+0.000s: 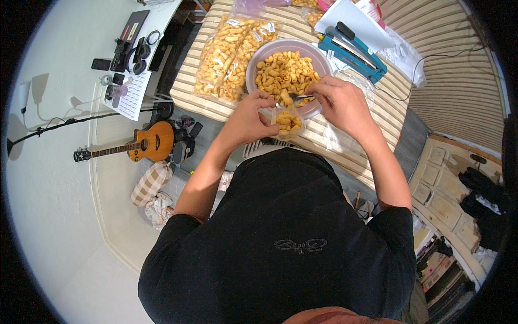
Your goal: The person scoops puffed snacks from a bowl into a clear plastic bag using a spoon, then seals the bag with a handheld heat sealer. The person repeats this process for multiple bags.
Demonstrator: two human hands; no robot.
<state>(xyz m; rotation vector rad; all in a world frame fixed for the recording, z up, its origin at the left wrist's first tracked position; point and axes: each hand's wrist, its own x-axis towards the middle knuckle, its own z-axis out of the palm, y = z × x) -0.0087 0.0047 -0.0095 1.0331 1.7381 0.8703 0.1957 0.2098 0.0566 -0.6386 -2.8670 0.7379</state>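
Note:
My left hand (249, 120) pinches the rim of a small clear plastic bag (289, 127) that has golden curled puffed snacks inside. In my right hand (342, 102) is a metal spoon (300, 97), its bowl end over the bag's mouth with snacks at it. Just beyond both hands stands a round pale pinkish basin (252, 70), with a heap of the same snacks (286, 73) in it. The bag is at the basin's near rim. My right fingers wrap the spoon's handle, partly hiding it.
Large clear bags of snacks (229, 56) lie left of the basin on the striped tablecloth (186, 81). A teal heat sealer (353, 56) with a cord is at the right, beside white paper (353, 24). Left of the table are a guitar (154, 141) and a white desk (129, 102).

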